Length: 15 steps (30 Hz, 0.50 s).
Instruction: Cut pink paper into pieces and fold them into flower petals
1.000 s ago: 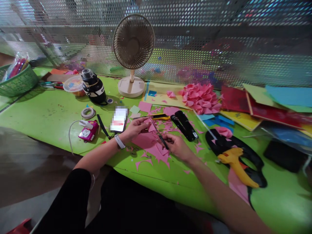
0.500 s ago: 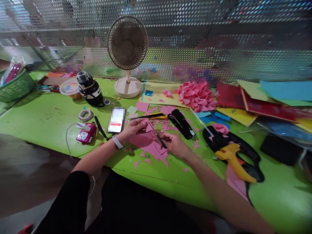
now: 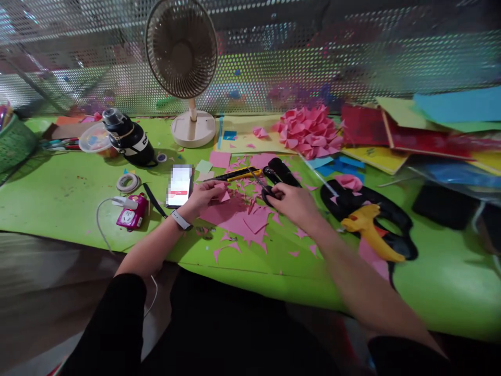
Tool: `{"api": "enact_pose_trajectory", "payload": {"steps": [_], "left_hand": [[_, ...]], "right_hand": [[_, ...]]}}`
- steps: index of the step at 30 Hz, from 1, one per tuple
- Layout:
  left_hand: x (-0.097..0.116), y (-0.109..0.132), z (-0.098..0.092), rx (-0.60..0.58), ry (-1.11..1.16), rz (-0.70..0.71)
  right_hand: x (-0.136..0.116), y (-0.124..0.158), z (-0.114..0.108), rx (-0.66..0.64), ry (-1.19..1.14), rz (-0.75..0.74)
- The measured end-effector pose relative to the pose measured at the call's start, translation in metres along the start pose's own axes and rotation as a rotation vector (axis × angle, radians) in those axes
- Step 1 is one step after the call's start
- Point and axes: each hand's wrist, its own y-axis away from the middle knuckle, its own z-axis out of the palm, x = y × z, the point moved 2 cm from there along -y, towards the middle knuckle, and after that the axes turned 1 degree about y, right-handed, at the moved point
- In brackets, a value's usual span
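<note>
My left hand (image 3: 207,197) is closed on a small piece of pink paper (image 3: 224,196), pinched between thumb and fingers. In my right hand (image 3: 287,199) is a pair of scissors (image 3: 266,194), its blades pointing up and left, apart from the held paper. Below both hands lie a larger pink sheet (image 3: 230,222) and many pink scraps (image 3: 235,246). A yellow and black box cutter (image 3: 245,174) rests just beyond my hands. Close behind my right hand is a black stapler (image 3: 282,171), partly hidden by it.
A phone (image 3: 180,185) lies left of my left hand, near a pink power adapter (image 3: 132,211) and a tape roll (image 3: 128,183). Behind stand a black bottle (image 3: 131,138) and a fan (image 3: 191,130). Folded pink paper (image 3: 309,130) is heaped at the back; a yellow glue gun (image 3: 371,230) lies right.
The scissors have moved away from the pink paper, rightward with my right hand. My left hand still pinches its piece. The whole view has shifted slightly.
</note>
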Motion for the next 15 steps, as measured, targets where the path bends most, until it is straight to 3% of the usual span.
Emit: {"api": "enact_pose_trajectory", "payload": {"steps": [2,5,9,11,15], "left_hand": [[0.004,0.001,-0.002,0.019,-0.131,0.029],[0.009,0.004,-0.002,0.005,-0.522,0.123],[0.011,0.008,0.001,0.095,-1.012,0.507],[0.009,0.008,0.002,0.142,-1.131,0.625],[0.009,0.004,-0.004,0.198,-1.224,0.646]], "right_hand": [[-0.001,0.000,-0.002,-0.015,0.131,-0.015],[-0.004,0.002,-0.006,-0.034,0.259,-0.037],[-0.004,0.002,-0.008,-0.056,0.379,0.010],[-0.004,0.002,-0.008,-0.081,0.388,0.045],[-0.007,0.002,-0.010,-0.119,0.380,0.068]]}}
